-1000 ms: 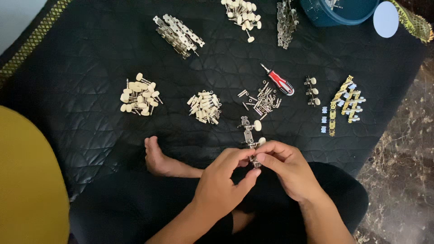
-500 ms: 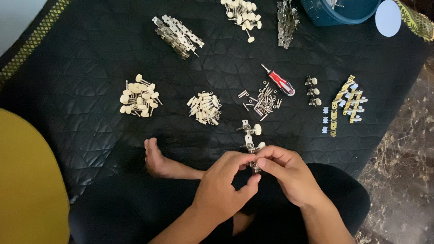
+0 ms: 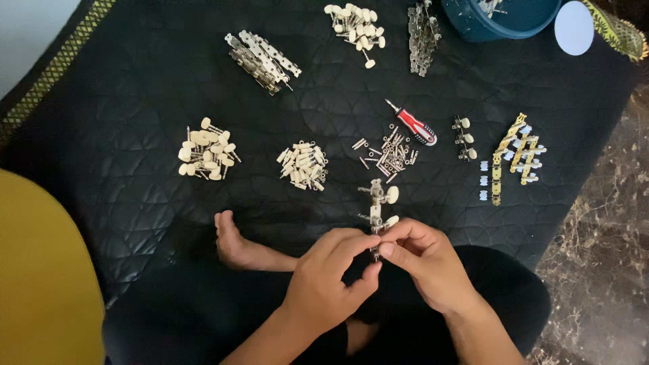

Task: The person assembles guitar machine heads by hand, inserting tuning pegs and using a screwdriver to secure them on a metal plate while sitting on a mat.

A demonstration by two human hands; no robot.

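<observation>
From the head camera, looking straight down: the person sits cross-legged on a black quilted mat (image 3: 135,122), one bare foot (image 3: 230,240) showing at its edge. Both hands meet just in front of the lap. The left hand (image 3: 324,284) and the right hand (image 3: 426,260) each pinch the lower end of a narrow silver metal strip fitted with cream-coloured knobs (image 3: 377,206), which points away from the body with its far end over the mat. The fingertips are pressed together on the strip; I cannot tell exactly which small part sits between them.

To my eye, the step in hand is fitting a small piece onto that strip. Doing it well looks like a matter of holding the strip steady with one hand low on the plate, letting the other thumb and forefinger seat the part squarely, and keeping it over the mat so anything dropped stays findable.

Within reach lie a scatter of small silver screws and pins (image 3: 387,154), a red-handled screwdriver (image 3: 414,125) just beyond it, a pile of cream-and-metal pegs (image 3: 304,165), and a pile of cream round-headed knobs (image 3: 205,152). Further right lie gold-coloured finished strips (image 3: 514,155); a blue plastic tub (image 3: 503,20) stands at the far edge.
</observation>
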